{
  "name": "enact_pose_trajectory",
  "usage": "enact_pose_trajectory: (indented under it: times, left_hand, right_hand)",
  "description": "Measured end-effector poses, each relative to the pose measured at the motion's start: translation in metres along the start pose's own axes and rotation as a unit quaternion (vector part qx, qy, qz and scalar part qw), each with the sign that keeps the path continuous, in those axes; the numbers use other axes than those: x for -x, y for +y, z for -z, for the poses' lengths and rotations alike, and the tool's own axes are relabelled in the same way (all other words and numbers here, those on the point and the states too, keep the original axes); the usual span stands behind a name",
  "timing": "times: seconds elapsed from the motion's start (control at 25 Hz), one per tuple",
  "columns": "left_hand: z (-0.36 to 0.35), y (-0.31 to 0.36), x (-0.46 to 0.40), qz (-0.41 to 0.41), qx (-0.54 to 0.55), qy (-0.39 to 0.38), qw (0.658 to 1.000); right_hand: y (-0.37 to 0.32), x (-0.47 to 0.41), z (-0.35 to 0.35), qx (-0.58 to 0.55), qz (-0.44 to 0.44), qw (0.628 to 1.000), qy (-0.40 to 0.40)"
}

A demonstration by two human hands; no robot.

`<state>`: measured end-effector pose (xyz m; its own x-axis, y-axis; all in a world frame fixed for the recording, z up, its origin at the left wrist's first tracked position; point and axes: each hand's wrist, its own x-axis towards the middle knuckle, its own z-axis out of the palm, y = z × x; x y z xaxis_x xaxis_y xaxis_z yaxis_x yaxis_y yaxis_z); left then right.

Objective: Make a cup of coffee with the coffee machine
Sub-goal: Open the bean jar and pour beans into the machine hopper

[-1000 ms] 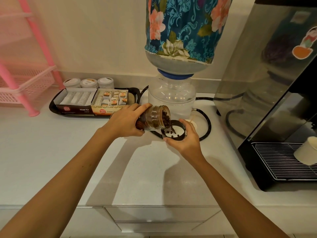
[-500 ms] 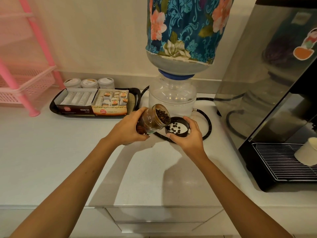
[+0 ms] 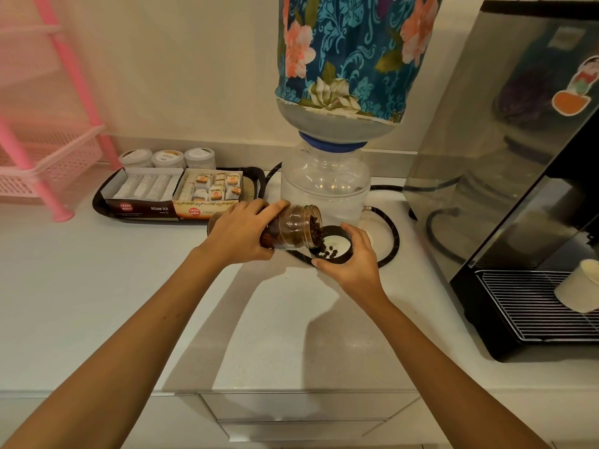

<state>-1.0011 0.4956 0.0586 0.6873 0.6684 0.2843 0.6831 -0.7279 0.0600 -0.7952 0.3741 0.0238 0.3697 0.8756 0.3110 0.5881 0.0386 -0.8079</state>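
My left hand (image 3: 241,234) grips a clear glass jar of coffee beans (image 3: 296,226), tipped on its side with its mouth over a black lid (image 3: 342,236). My right hand (image 3: 351,259) holds that lid upturned like a small dish; several dark beans (image 3: 329,252) lie on its white inside. The steel and black coffee machine (image 3: 505,176) stands at the right. A white paper cup (image 3: 578,286) sits on its wire drip tray (image 3: 518,303).
A water dispenser (image 3: 325,186) with a floral-covered bottle stands just behind my hands, with a black hose (image 3: 393,234) looped round its base. A black tray (image 3: 97,202) at the left holds tea boxes. Three small tubs (image 3: 167,157) stand behind the tray. A pink rack (image 3: 42,157) fills the far left.
The jar was tipped over the lid, then raised upright, and is now tipped down again over the lid. More beans lie in the lid than a second ago.
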Motion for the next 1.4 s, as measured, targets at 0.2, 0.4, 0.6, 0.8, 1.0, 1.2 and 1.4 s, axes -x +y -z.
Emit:
enact_pose_trajectory:
  times: [0.2,0.4,0.6,0.8,1.0,1.2,1.4]
  left_hand:
    - [0.001,-0.001,-0.001,0.001,0.004,-0.001,1.0]
    - [-0.011,-0.003,0.002,0.042,0.127,-0.02,0.991]
    - [-0.028,0.007,0.015,0.106,0.336,-0.009,0.936]
    - [-0.048,0.027,0.033,0.161,0.45,0.043,0.877]
    - [-0.06,0.042,0.038,0.218,0.501,0.091,0.833]
    - [-0.068,0.044,0.038,0.241,0.517,0.114,0.813]
    - [-0.068,0.047,0.039,0.248,0.525,0.116,0.806]
  right_hand:
    - [0.0,0.0,-0.002,-0.007,-0.016,1.0,-0.007]
    - [-0.004,0.0,-0.001,-0.058,-0.045,0.997,0.015]
    - [-0.002,-0.001,-0.003,-0.101,-0.052,0.993,0.037]
    - [0.007,0.004,-0.009,-0.083,-0.065,0.994,0.04]
    - [0.021,0.015,-0.015,-0.064,-0.097,0.992,0.039]
    - [0.024,0.018,-0.014,-0.074,-0.11,0.99,0.04]
    - [0.022,0.018,-0.013,-0.084,-0.115,0.989,0.041]
